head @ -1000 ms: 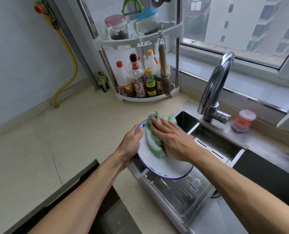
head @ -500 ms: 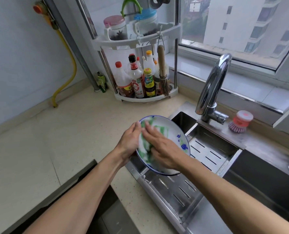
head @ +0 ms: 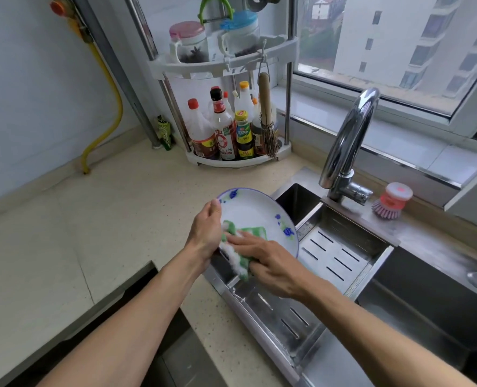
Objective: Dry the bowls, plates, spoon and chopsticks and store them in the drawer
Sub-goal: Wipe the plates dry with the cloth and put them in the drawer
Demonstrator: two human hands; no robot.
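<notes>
A white plate (head: pixel 255 212) with a blue rim and blue-green flowers is tilted up over the left end of the sink. My left hand (head: pixel 205 233) grips its left edge, thumb on the front. My right hand (head: pixel 271 265) presses a green and white cloth (head: pixel 238 248) flat against the plate's lower part, fingers straight. No bowls, spoon or chopsticks are in view.
Under the plate a slotted steel drain tray (head: pixel 340 255) sits in the sink. A chrome tap (head: pixel 346 146) and a pink dish brush (head: pixel 392 201) stand behind it. A corner rack (head: pixel 237 160) of bottles is at the back. A dark opening (head: pixel 173 356) lies below the beige counter (head: pixel 78 241).
The cloth and my right hand have slid from the plate's upper part down to its lower edge. The plate has tipped more upright, showing its flowers.
</notes>
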